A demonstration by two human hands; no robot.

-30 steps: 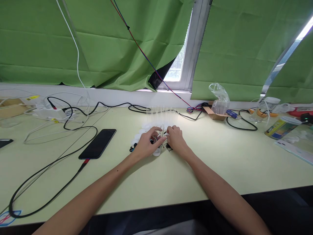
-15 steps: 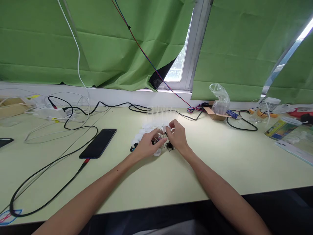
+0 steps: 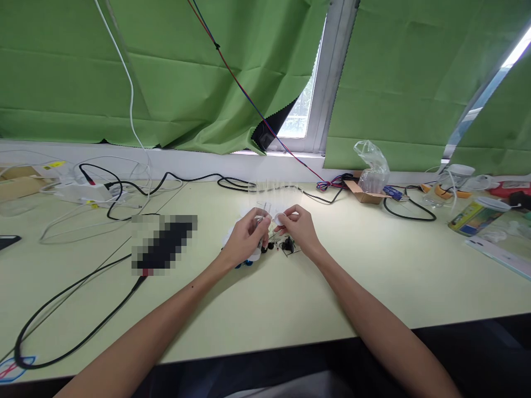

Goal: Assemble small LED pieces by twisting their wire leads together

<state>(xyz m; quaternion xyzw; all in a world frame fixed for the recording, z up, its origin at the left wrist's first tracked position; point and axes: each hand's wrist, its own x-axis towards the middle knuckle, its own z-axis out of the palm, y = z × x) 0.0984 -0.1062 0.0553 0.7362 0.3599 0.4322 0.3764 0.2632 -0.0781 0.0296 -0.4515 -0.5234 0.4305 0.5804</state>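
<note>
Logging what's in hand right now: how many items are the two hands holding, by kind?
clear vial, in the left hand: 1
white cap, in the right hand: 1
Total: 2
The small loose parts on the table are too small to count.

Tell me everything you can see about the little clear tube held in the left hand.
The clear tube looks like a small see-through plastic vial, slim and cylindrical. It is held roughly upright, lifted above the pale green table, pinched by the fingers of the left hand. Its top sits close to a small white cap held in the right hand; whether they touch cannot be told. Its contents are too small to make out. More clear tubes stand behind it.
</note>
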